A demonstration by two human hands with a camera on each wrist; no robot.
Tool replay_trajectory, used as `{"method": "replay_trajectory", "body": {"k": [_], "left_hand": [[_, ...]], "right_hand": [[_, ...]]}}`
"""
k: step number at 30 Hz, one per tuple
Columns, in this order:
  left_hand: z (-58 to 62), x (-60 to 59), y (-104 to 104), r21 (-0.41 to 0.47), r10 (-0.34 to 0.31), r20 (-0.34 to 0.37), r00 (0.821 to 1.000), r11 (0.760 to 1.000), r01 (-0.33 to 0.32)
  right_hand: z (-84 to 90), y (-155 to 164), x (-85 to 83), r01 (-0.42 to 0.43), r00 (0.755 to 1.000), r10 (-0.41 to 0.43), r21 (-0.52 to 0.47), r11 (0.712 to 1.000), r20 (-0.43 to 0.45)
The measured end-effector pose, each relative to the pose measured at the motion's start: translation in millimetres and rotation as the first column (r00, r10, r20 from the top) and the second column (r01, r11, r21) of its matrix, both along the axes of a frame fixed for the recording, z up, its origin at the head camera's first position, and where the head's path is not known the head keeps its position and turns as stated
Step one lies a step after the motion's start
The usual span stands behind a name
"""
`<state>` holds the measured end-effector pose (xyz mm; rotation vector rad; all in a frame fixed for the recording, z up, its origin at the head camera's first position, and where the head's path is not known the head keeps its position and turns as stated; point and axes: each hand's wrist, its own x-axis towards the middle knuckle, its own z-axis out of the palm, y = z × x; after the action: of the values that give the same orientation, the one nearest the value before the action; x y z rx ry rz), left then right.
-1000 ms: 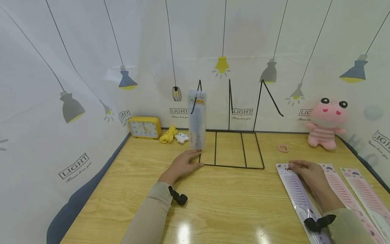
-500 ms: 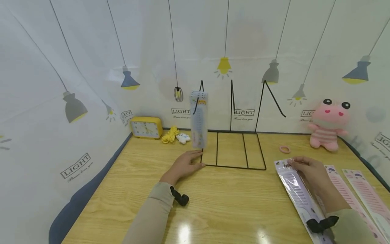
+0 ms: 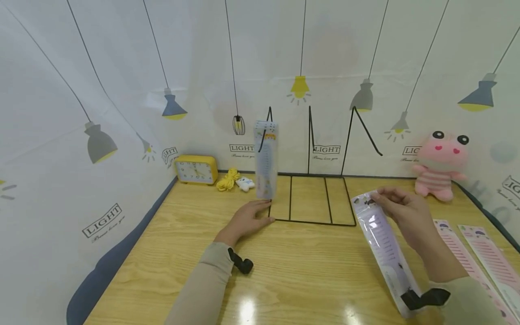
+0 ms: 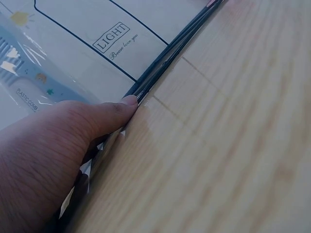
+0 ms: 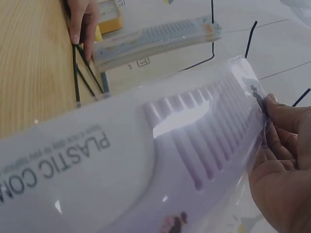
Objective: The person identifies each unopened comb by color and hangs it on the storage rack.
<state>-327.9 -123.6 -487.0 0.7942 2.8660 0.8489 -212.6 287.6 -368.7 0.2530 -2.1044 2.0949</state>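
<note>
My right hand [image 3: 406,216] pinches the top end of a purple plastic comb in a clear packet [image 3: 383,248]. In the right wrist view the comb's teeth and the words "PLASTIC COMB" show through the wrapper, and the thumb [image 5: 284,114] lies on the packet's corner. A black wire display rack [image 3: 313,221] with three upright hooks stands at the back. My left hand [image 3: 248,220] rests on its front left corner, fingers extended, thumb tip at the base rod in the left wrist view. Several blue packaged combs [image 3: 266,167] hang from the left hook, just above that hand.
Two pink packaged combs [image 3: 489,257] lie at the right of the wooden table [image 3: 284,271]. A pink plush toy [image 3: 438,164] sits behind them. Along the back left are a yellow clock [image 3: 197,170], a yellow cord bundle [image 3: 228,179] and a small white figure [image 3: 245,183].
My right hand has lifted the purple comb packet off the table by its top end and moved it up and left toward the rack. The left hand has stayed on the rack's corner.
</note>
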Motion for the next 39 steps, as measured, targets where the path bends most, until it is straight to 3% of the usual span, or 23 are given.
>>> {"method": "replay_trajectory", "body": {"k": [6,16,30,39], "left_hand": [[-0.7,-0.6,0,-0.005,-0.008,0.0,1.0,1.0,0.008],[1.2,-1.3,-1,-0.008,-0.014,-0.017,1.0,1.0,0.014],[3.0,-2.0,-1,0.0,-0.043,-0.034,0.998,0.999,0.043],[1.1,0.5,-1,0.01,-0.035,-0.038,0.999,0.999,0.035]], "right_hand": [[21.6,-23,0.4,-0.08,0.994,0.072,-0.106,0.991,-0.084],[48.7,-66,-13.8,-0.064,0.977,0.041,-0.101,0.993,-0.208],[69.5,-101,-31.2,-0.018,0.951,-0.024,-0.132,0.991,-0.308],[73.9,-115,-42.3,-0.057,0.948,-0.012,-0.206,0.977,-0.319]]}}
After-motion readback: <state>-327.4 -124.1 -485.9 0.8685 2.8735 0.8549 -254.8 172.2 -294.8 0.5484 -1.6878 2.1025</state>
